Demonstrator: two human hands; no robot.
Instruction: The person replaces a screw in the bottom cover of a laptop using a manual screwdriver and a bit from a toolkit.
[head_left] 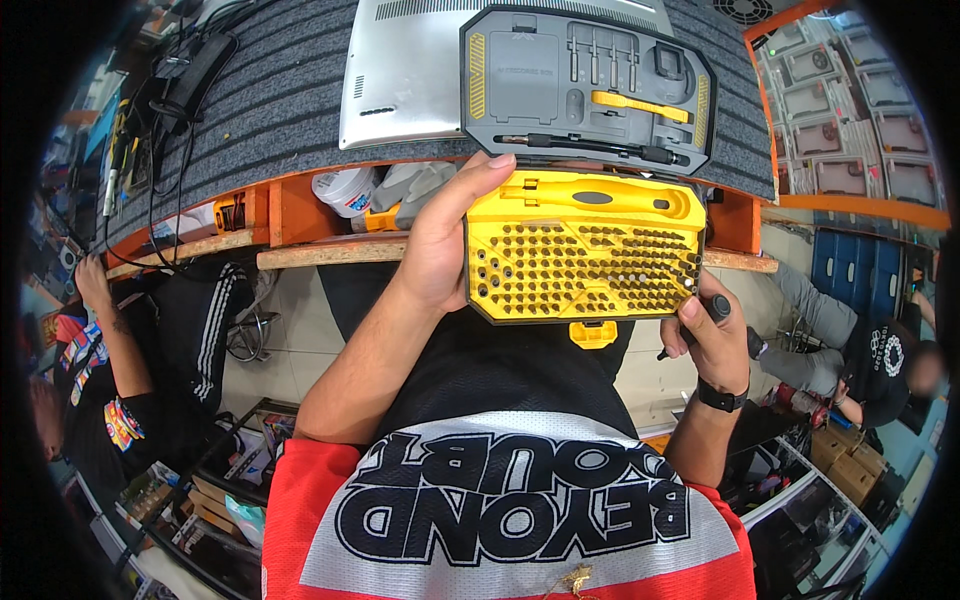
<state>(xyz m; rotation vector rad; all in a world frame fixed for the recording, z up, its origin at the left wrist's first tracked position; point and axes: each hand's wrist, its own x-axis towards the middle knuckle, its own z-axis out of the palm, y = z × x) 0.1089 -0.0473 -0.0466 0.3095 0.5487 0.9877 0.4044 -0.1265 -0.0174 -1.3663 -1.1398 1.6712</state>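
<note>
The person's left grip is clasping the opened bit case by its left edge, thumb lying along the upper corner beside the hinge. The right grip is curling around a dark driver just beside the case's lower right corner; its thumb is overlapping that corner, though from here I can't tell whether it is pressing. So the case is sitting between the two grips, its yellow tray facing up and showing rows of dark bits, while a yellow latch is hanging off the near edge. Beyond the hinge, the grey lid is standing open, carrying a yellow strip-like tool and a black rod. Behind it, a silver laptop is lying on the table, partly hidden by the lid. Under the tabletop, a white tub is resting on a shelf. Farther off, one person is sitting at left, another at right.
</note>
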